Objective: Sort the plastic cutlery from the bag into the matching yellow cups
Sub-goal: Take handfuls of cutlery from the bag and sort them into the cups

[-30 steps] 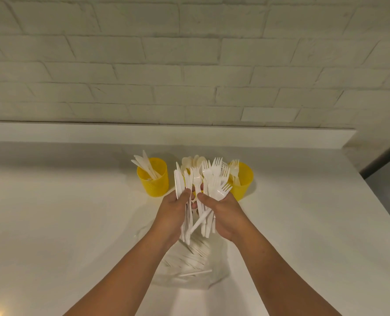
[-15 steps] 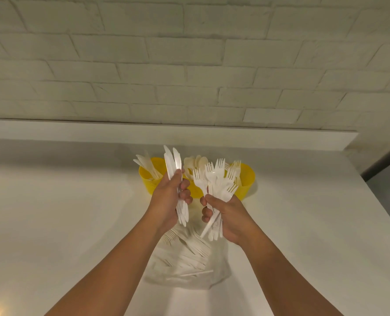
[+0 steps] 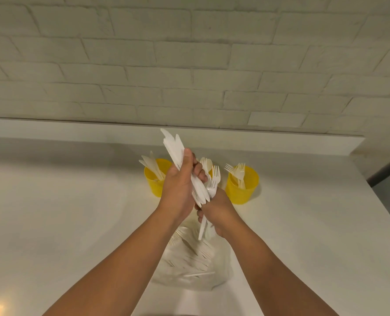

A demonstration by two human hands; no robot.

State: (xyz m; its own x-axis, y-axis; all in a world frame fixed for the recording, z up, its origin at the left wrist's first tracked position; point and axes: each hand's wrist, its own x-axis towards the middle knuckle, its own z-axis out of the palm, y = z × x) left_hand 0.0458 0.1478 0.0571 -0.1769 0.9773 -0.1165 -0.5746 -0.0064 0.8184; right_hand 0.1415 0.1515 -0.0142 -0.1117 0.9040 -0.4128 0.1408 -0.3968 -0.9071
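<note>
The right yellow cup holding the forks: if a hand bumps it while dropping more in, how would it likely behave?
The right cup looks like thin plastic, so probably light and easy to slide on the smooth counter. The forks lean past its rim, which may make it tippy. It widens upward, so the base seems narrow.

Bag (image 3: 189, 265) nearest on the counter (image 3: 52, 224); behind it three cups: knives' cup (image 3: 155, 183) left, forks' cup (image 3: 241, 185) right.

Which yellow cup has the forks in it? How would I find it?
Look along the white counter by the brick wall, where yellow cups stand in a row. The fork cup is the one farthest right, in plain sight beside the hands. White fork prongs poke out of it; the left cup holds flat knives.
</note>
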